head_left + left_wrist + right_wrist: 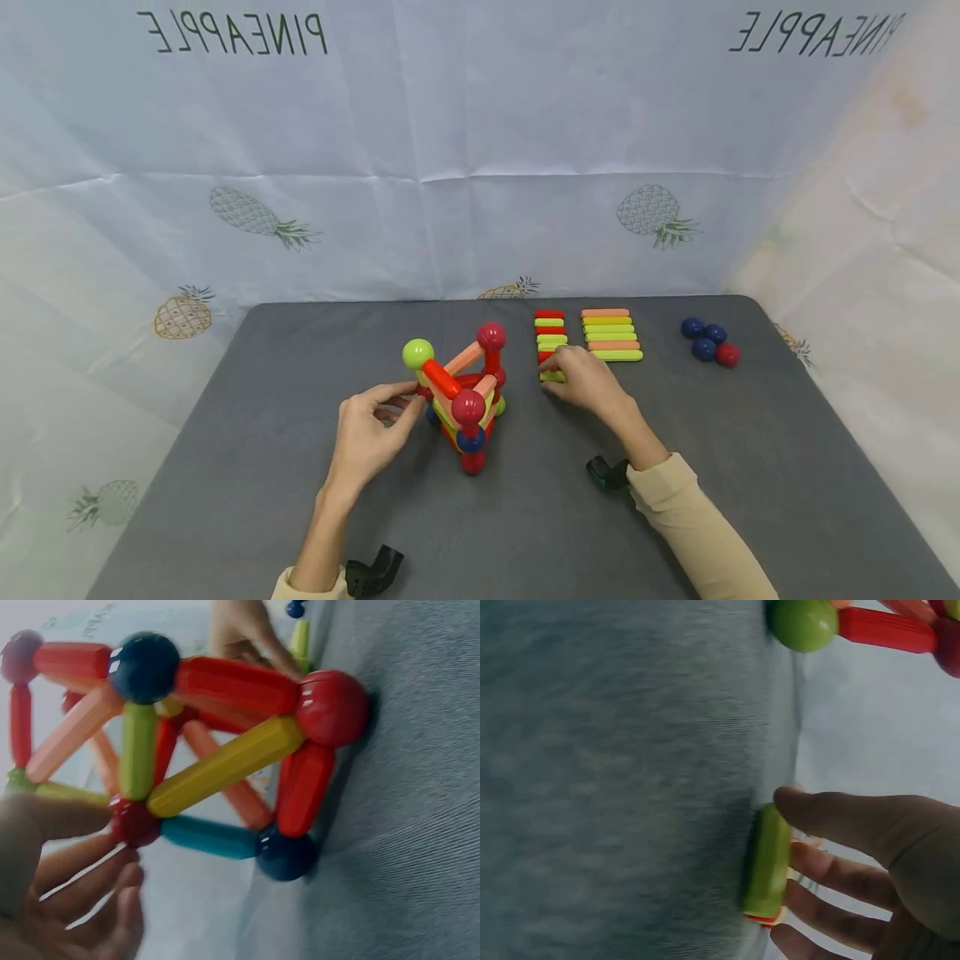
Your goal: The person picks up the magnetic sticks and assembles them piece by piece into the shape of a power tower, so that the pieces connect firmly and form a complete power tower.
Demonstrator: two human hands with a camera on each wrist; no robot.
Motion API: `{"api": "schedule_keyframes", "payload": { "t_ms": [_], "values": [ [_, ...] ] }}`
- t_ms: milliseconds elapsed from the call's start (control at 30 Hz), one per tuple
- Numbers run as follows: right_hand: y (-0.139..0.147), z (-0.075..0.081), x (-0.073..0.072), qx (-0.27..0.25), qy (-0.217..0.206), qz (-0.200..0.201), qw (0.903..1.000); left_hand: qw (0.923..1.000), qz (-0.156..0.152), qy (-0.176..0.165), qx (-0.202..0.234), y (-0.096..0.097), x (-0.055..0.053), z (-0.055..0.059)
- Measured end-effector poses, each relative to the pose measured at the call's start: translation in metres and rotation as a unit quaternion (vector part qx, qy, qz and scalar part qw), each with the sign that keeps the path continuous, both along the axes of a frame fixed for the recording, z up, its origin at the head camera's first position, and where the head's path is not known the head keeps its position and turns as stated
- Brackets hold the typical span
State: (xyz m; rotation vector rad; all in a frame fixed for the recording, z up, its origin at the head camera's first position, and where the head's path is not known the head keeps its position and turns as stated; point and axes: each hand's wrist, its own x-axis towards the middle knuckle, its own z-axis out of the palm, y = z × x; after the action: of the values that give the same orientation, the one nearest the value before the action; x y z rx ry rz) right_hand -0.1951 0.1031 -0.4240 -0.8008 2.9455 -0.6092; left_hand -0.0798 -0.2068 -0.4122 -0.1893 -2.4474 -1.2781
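My left hand [375, 429] pinches a red ball [135, 821] at the left side of a frame built of coloured rods and balls, which stands on the grey table. Red rods, a yellow rod [225, 766] and a teal rod [210, 837] join its balls. At a column of short red and green rods, my right hand [587, 379] reaches down with its fingers extended. In the right wrist view its thumb touches the end of the nearest green rod [767, 862], which lies on the table. The other fingertips are close behind that rod; whether they touch it is unclear.
Longer orange, yellow and green rods [611, 333] lie in a second column to the right. Beyond them are several blue balls [703, 349] and one red ball [727, 355]. A pineapple-print cloth [465, 150] hangs behind the table [540, 517].
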Motion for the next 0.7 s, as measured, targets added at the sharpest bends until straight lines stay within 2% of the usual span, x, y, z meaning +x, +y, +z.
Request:
{"api": "schedule_keyframes", "payload": {
  "t_ms": [100, 200, 233, 300, 400, 533, 633, 700],
  "values": [
    [0.0, -0.004, 0.0, 0.014, 0.008, 0.005, 0.9999, 0.997, -0.061, -0.042, -0.023, -0.006, 0.003, 0.004],
    [0.0, -0.006, 0.0, 0.012, 0.018, 0.003, 0.9998, 0.9868, -0.124, -0.094, -0.045, -0.008, 0.007, 0.01],
    [0.001, -0.006, 0.0, 0.009, 0.018, 0.002, 0.9998, 0.9832, -0.14, -0.107, -0.05, -0.007, 0.007, 0.011],
    [0.002, -0.008, 0.0, 0.002, 0.015, 0.0, 0.9999, 0.9791, -0.152, -0.124, -0.054, -0.002, 0.009, 0.012],
    [0.003, -0.009, 0.0, -0.011, 0.006, -0.002, 0.9999, 0.9804, -0.134, -0.132, -0.059, 0.014, 0.011, 0.01],
    [0.005, -0.009, 0.0, -0.022, -0.008, -0.001, 0.9997, 0.9877, -0.072, -0.129, -0.049, 0.035, 0.012, 0.004],
    [0.007, -0.004, 0.002, -0.037, -0.001, -0.002, 0.9993, 0.9914, -0.039, -0.122, -0.027, 0.043, 0.012, 0.001],
    [0.009, 0.005, 0.003, -0.065, 0.016, 0.0, 0.9977, 0.9929, -0.037, -0.112, -0.015, 0.042, 0.012, 0.0]
  ]
}}
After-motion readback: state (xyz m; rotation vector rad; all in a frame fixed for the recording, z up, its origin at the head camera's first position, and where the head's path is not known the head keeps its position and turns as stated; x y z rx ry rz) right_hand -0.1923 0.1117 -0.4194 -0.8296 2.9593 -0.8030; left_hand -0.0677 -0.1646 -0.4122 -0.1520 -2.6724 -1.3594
